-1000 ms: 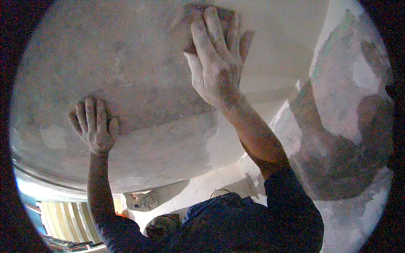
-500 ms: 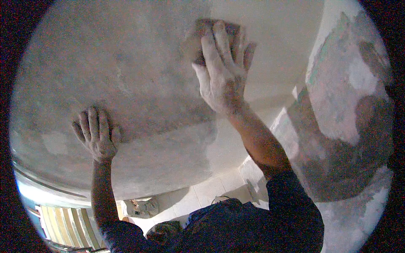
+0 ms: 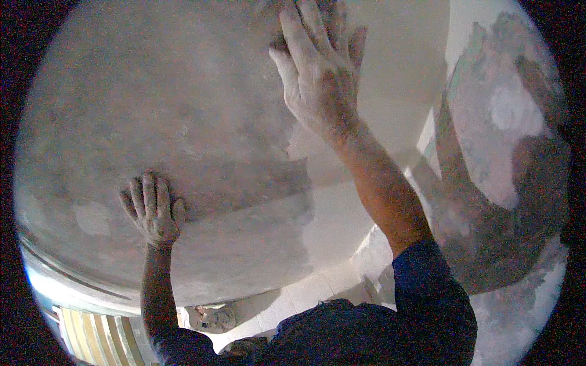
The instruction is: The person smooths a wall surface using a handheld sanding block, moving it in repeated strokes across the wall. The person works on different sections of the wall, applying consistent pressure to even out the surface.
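Note:
Before me is a plastered wall, mottled darker grey on the left and paler grey on the right. My left hand rests flat on the darker part, low and to the left, fingers spread and nothing in it. My right hand, whitened with dust, reaches high, near where the darker and paler areas meet. Its fingers lie over a dark flat pad pressed to the wall. The pad's kind is unclear, as fingers and the picture's upper edge hide much of it.
A patchy side wall meets this wall in a corner on the right, with my arm's shadow across it. Light tiles cover the floor below. A crumpled pale bag lies there, and yellowish slats show at lower left.
My right hand has moved up along the wall with the dark pad, toward the upper edge of the picture. The left hand appears slightly lower and farther right, as the whole view has shifted.

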{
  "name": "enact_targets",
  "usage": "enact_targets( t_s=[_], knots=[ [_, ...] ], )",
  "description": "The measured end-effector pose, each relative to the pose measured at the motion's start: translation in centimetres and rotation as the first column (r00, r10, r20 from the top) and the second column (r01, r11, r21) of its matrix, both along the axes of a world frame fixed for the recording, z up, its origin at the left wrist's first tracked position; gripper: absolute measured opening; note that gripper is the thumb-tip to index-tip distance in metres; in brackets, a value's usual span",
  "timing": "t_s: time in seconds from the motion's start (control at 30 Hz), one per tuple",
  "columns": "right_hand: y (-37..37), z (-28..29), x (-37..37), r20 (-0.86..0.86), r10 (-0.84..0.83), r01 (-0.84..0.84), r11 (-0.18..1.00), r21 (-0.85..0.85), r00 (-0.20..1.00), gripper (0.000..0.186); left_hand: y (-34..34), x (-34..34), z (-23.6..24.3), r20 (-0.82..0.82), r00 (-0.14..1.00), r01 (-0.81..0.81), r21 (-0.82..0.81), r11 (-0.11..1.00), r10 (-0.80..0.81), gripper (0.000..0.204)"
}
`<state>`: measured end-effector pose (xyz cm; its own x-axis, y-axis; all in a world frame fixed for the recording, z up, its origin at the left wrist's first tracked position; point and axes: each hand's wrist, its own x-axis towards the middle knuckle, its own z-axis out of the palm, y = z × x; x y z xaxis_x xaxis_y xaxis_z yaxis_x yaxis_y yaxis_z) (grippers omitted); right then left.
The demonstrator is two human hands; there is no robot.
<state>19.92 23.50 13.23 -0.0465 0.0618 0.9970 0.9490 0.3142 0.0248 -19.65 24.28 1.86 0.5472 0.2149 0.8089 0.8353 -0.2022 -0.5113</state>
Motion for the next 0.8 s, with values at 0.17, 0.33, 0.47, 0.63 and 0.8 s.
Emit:
enact_targets(
  t_s=[0.17, 0.33, 0.47, 0.63, 0.8],
  knots=[
    [-5.5, -6.6, -1.9, 0.017, 0.005, -0.002, 0.98, -0.201, 1.0, 0.071, -0.8, 0.7, -0.9, 0.007, 0.999, 0.049, 0.048, 0.998, -0.049, 0.052],
    [-2.7, 0.1, -0.3, 0.083, -0.099, 0.101, 0.995, -0.018, 0.992, 0.064, -1.0, 0.7, -1.4, 0.035, 0.998, 0.049, 0.008, 0.999, -0.049, 0.052],
    [0.5, 5.7, 0.5, 0.059, 0.007, -0.011, 0.997, 0.076, 0.998, 0.061, -0.6, 0.4, -1.3, 0.031, 0.999, 0.031, 0.02, 0.999, -0.031, 0.052],
    [-4.2, -2.3, -1.1, 0.041, -0.043, 0.047, 0.995, -0.084, 0.998, 0.059, -0.4, 0.4, -1.5, 0.021, 0.999, 0.04, 0.036, 0.999, -0.04, 0.05],
    [-2.5, 1.2, -0.3, 0.075, 0.0, 0.004, 0.998, -0.062, 0.997, 0.062, -0.9, 0.3, -1.5, 0.038, 0.998, 0.043, 0.014, 0.999, -0.044, 0.048]
  ],
)
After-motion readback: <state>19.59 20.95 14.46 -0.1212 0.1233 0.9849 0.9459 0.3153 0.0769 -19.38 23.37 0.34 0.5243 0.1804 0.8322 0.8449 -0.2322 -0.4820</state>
